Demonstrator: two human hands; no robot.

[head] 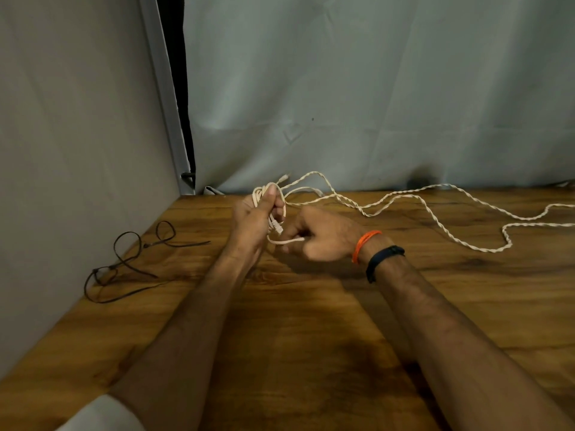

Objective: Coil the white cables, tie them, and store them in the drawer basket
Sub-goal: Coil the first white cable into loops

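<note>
Table (pixel 311 337): brown wood grain, filling the lower view, bounded by a pale panel on the left and a grey-white sheet behind.
Backdrop sheet (pixel 373 88): creased, hanging down to the table's far edge.
White cables (pixel 435 209): twisted together, running in loose waves across the far right of the table, leading left into a small coil held above the wood near the far edge.
Coil (pixel 270 194): a few loops, gathered in the left hand, a connector end hanging below the fingers.
Left hand (pixel 253 219): raised, thumb and fingers curled round the coil, gripping it.
Right hand (pixel 314 234): just beside the left, fingers curled, pinching a short loop of cable that bends across to the left hand.
Wristbands (pixel 384 258): one orange, one black, on the right wrist.
Black cable ties (pixel 130 259): looped, lying on the table's left side near the panel, well apart from the hands.
</note>
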